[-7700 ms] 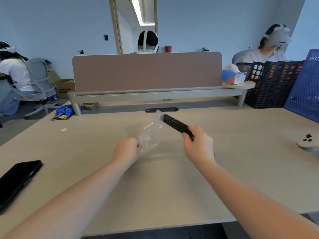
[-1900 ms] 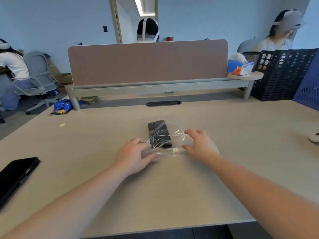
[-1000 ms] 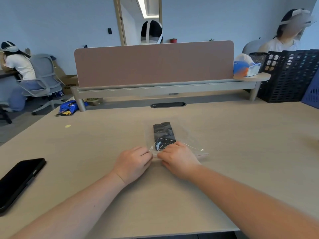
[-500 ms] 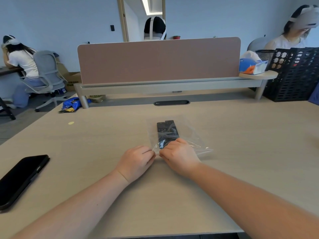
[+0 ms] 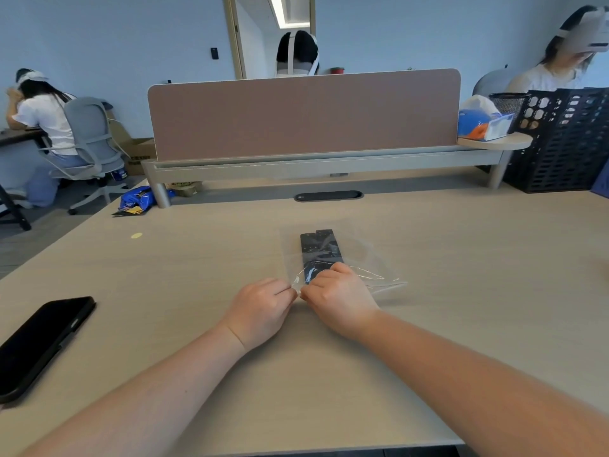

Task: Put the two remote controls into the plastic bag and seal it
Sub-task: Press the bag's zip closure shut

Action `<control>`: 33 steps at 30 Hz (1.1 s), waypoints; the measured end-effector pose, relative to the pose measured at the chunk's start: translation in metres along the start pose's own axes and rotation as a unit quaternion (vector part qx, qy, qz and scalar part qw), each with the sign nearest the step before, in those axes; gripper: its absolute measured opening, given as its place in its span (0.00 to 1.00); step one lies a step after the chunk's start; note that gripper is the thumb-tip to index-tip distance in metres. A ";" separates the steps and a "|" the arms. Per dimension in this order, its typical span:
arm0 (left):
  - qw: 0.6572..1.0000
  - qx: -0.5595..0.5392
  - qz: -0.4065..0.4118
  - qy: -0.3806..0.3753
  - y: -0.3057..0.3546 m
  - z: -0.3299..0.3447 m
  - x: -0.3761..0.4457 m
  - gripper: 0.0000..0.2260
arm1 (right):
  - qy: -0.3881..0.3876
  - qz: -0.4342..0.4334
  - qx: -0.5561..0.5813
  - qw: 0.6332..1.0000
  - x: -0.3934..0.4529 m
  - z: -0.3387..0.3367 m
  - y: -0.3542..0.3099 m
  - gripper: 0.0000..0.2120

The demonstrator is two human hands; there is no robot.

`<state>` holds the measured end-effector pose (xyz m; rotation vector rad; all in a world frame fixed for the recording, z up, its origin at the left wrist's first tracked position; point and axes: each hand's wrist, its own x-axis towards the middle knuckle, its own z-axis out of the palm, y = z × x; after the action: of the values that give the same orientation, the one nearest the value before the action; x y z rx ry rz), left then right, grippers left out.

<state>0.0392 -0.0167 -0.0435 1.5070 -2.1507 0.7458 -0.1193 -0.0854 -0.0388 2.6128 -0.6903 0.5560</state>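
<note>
Two black remote controls (image 5: 320, 248) lie side by side inside a clear plastic bag (image 5: 362, 258) that rests flat on the wooden desk (image 5: 461, 258). The bag's mouth faces me. My left hand (image 5: 260, 311) pinches the near left corner of the bag's mouth. My right hand (image 5: 339, 296) pinches the same edge right beside it, thumb and fingers pressed on the plastic. The near ends of the remotes are hidden behind my right hand.
A black phone (image 5: 39, 344) lies at the desk's left edge. A pink divider panel (image 5: 303, 113) stands along the back. Black crates (image 5: 566, 140) and a tissue box (image 5: 484, 123) are at the back right. Other people sit beyond the desk.
Both remotes went into the bag and it was laid flat. My hands came together at the bag's near left corner; since half a second ago they have barely shifted.
</note>
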 end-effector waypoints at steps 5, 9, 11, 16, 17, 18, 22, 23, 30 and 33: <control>1.000 -0.005 0.002 0.000 0.000 -0.001 0.001 0.11 | 0.010 -0.015 -0.024 1.000 0.001 0.001 -0.002 0.13; 1.000 -0.025 -0.007 0.001 -0.001 0.000 -0.001 0.10 | 0.023 -0.035 -0.038 0.998 0.001 0.000 -0.003 0.11; 1.000 -0.029 -0.009 -0.003 -0.002 0.000 -0.002 0.10 | 0.024 -0.050 -0.039 0.998 0.001 -0.001 -0.002 0.10; 1.000 0.000 0.008 -0.025 -0.005 -0.005 -0.004 0.11 | 0.013 -0.088 -0.051 0.995 -0.001 0.005 -0.001 0.09; 1.000 0.003 0.007 -0.027 -0.006 -0.005 -0.005 0.10 | 0.009 -0.094 -0.056 0.994 -0.002 0.006 0.000 0.09; 1.000 0.006 0.005 -0.028 -0.008 -0.005 -0.007 0.10 | 0.004 -0.096 -0.063 0.993 -0.003 0.006 0.002 0.09; 0.999 0.019 -0.005 -0.043 -0.014 -0.002 -0.016 0.08 | -0.026 -0.085 -0.089 0.992 -0.013 0.003 0.017 0.10; 0.999 0.021 -0.005 -0.047 -0.014 -0.002 -0.016 0.08 | -0.031 -0.081 -0.091 0.992 -0.016 0.002 0.021 0.11; 0.997 0.042 0.029 -0.061 -0.011 0.000 -0.013 0.06 | -0.047 -0.064 -0.096 0.992 -0.032 -0.005 0.034 0.11; 0.996 0.053 0.033 -0.064 -0.012 -0.001 -0.017 0.07 | -0.053 -0.051 -0.100 0.992 -0.043 -0.006 0.045 0.11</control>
<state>0.0561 -0.0077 -0.0507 1.5826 -2.2986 0.8169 -0.1796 -0.1021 -0.0421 2.4863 -0.6070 0.3036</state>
